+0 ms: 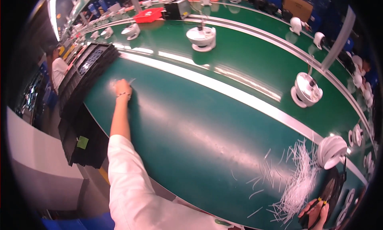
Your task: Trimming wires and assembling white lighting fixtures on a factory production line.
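My left arm, in a white sleeve, stretches far across the green work surface (191, 126). At its end my left hand (122, 87) rests low over the surface with curled fingers; a thin pale strip (133, 81) lies beside it, and what the fingers hold, if anything, is hidden. In the lower right corner my right hand (321, 214) is wrapped round black-handled pliers (328, 190) with yellow parts near the joint, jaws pointing away from me. Next to that hand spreads a heap of thin white plastic strips (297, 188), with several loose ones scattered to its left.
Black stacked trays (89, 66) stand at the left end. Beyond a pale metal rail (223, 88), a green conveyor carries white rounded units (306, 90). Another white round unit (332, 151) sits beside the strips. A red bin (149, 15) is farther back. A person (60, 70) is at far left.
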`<state>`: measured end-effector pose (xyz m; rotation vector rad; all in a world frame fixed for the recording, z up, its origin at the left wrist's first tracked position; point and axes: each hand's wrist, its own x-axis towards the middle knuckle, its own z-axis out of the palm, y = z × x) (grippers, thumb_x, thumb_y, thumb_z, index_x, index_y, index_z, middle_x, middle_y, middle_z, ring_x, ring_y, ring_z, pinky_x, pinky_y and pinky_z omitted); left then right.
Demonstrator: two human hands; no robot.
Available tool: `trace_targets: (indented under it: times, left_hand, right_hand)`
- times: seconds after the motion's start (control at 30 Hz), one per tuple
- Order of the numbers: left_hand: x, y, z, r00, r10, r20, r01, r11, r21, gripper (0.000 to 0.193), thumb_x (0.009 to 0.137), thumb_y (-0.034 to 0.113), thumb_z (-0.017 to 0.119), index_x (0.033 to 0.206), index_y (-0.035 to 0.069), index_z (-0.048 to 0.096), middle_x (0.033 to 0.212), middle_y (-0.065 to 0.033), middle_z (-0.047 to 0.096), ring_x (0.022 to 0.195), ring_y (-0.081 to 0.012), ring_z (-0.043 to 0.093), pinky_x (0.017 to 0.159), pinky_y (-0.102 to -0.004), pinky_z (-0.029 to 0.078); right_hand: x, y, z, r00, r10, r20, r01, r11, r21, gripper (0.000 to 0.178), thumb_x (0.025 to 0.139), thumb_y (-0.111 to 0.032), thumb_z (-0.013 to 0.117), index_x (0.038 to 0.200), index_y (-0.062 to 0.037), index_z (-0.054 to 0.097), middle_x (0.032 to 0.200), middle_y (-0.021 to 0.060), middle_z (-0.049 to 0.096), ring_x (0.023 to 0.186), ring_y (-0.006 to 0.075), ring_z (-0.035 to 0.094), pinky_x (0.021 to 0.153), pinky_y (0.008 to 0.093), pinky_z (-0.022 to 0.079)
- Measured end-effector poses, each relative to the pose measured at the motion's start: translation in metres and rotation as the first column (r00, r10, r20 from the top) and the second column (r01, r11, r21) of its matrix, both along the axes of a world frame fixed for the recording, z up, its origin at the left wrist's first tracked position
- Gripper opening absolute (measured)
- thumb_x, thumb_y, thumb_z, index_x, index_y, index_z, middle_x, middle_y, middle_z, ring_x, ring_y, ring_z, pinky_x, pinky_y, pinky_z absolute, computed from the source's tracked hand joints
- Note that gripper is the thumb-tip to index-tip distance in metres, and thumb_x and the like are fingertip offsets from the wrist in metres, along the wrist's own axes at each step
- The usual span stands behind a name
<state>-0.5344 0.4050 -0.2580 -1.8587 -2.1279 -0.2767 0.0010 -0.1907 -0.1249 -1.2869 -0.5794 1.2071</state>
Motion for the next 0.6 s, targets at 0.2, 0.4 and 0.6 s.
trace_targets:
  times: [0.2,0.4,0.6]
  left_hand:
    - [0.055,-0.014,0.036,0.997,0.073,0.002,-0.072,0.989,-0.128,0.015,0.078,0.005,0.046,0.083,-0.001,0.059,0.091,-0.0208,0.058,0.087,-0.0319,0.057,0.074,-0.0376,0.047]
    - [0.072,-0.014,0.033,0.996,0.085,0.014,-0.078,0.956,-0.283,0.024,0.079,0.008,0.045,0.099,-0.006,0.048,0.099,-0.0228,0.055,0.093,-0.0334,0.054,0.079,-0.0364,0.045]
    - [0.185,-0.083,0.023,0.761,-0.648,0.041,0.644,0.745,-0.176,0.017,0.067,0.001,0.051,0.082,-0.004,0.045,0.077,-0.0226,0.053,0.076,-0.0373,0.054,0.066,-0.0426,0.045]
  right_hand:
    - [-0.016,0.007,0.013,1.0,-0.018,-0.01,0.018,1.0,-0.014,0.043,0.077,-0.035,0.055,0.102,-0.0011,0.048,0.095,0.015,0.051,0.08,0.0269,0.051,0.065,0.0411,0.045]
    - [-0.033,0.007,0.029,0.997,-0.016,0.074,0.018,1.0,-0.024,0.05,0.077,-0.037,0.055,0.098,0.0069,0.047,0.09,0.0167,0.052,0.079,0.0272,0.052,0.064,0.0391,0.047]
    - [-0.015,-0.017,-0.002,0.985,-0.1,0.141,0.102,0.995,-0.007,0.046,0.075,-0.046,0.05,0.1,-0.0092,0.038,0.08,0.0185,0.051,0.065,0.0309,0.055,0.054,0.041,0.046]
